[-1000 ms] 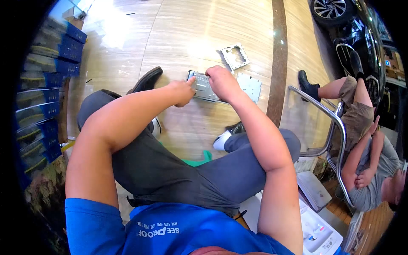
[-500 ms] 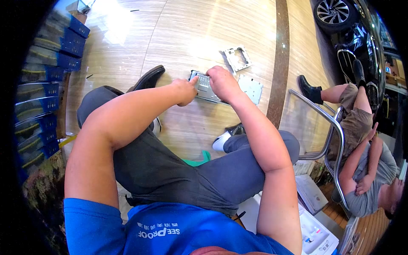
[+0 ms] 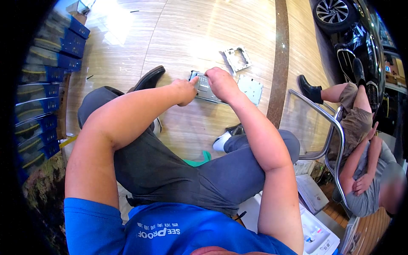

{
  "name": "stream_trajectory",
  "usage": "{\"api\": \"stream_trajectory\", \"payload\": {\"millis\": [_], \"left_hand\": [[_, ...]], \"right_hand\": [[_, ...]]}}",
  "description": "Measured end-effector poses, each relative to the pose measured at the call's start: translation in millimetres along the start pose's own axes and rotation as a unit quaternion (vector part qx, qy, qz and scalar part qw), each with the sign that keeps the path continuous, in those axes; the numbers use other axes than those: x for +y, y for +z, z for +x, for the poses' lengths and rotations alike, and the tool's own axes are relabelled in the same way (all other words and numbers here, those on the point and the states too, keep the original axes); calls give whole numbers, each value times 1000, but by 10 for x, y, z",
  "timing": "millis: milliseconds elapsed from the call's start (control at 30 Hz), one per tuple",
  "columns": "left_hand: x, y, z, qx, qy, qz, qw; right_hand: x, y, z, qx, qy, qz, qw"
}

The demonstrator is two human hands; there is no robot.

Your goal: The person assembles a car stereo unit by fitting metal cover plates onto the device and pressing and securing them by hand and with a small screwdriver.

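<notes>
On the floor in front of me lies a flat metal device casing (image 3: 204,88) with a grid of small slots on top. My left hand (image 3: 184,92) is at its left end, index finger stretched onto the metal and the other fingers curled by the edge. Above the casing's far side, my right hand (image 3: 222,85) is closed in a pinch; whatever its fingertips hold is hidden. Beside the casing, to the right, is a thin metal plate (image 3: 251,88). A white square frame (image 3: 238,59) with a large cutout rests just beyond.
Blue boxes (image 3: 44,74) are stacked along the left. A dark strip (image 3: 278,63) crosses the tiled floor. At right, a person (image 3: 361,170) sits on a chair with a metal tube frame (image 3: 335,127), near a black car (image 3: 357,38). A green strip (image 3: 199,160) lies between my legs.
My right hand has shifted very slightly over the casing. Otherwise, the casing, the plate, the white frame and my left hand stay where they were.
</notes>
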State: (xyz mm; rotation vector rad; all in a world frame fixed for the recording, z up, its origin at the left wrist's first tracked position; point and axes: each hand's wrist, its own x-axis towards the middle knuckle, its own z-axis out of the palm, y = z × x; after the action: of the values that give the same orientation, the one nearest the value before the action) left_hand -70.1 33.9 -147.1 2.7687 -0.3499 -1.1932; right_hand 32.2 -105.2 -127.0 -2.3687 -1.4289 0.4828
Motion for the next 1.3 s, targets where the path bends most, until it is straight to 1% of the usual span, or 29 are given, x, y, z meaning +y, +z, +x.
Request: {"api": "stream_trajectory", "payload": {"millis": [367, 467, 533, 633, 767, 833, 967, 1033, 1133, 1233, 1267, 1300], "left_hand": [[-2, 6, 22, -12, -2, 9, 1000], [-4, 11, 28, -12, -2, 8, 1000], [-2, 6, 29, -16, -3, 7, 1000], [-3, -2, 26, -16, -6, 10, 1000], [-9, 15, 35, -11, -8, 3, 1000], [-6, 21, 52, -8, -11, -3, 1000], [15, -21, 33, -12, -14, 1, 1000], [35, -59, 25, -31, -33, -24, 999], [34, -98, 10, -55, -32, -28, 998], [37, -112, -8, -58, -36, -33, 997], [21, -74, 1, -58, -37, -34, 997], [1, -18, 15, -27, -23, -17, 999]], "right_hand": [[22, 21, 16, -6, 2, -7, 1000], [-13, -17, 16, -27, 4, -30, 999], [-43, -46, 12, -64, 7, -62, 996], [-75, -72, 3, -75, -3, -73, 995], [-99, -63, 9, -61, -4, -66, 996], [-136, -88, 11, -56, 11, -72, 996], [-204, -114, 62, -64, 20, -89, 994], [-223, -114, 98, -63, 23, -102, 993], [-256, -132, 120, -67, 20, -101, 992], [-269, -123, 136, -73, 12, -111, 991], [-268, -118, 142, -74, 11, -111, 991], [-266, -114, 148, -80, 11, -116, 990]]}}
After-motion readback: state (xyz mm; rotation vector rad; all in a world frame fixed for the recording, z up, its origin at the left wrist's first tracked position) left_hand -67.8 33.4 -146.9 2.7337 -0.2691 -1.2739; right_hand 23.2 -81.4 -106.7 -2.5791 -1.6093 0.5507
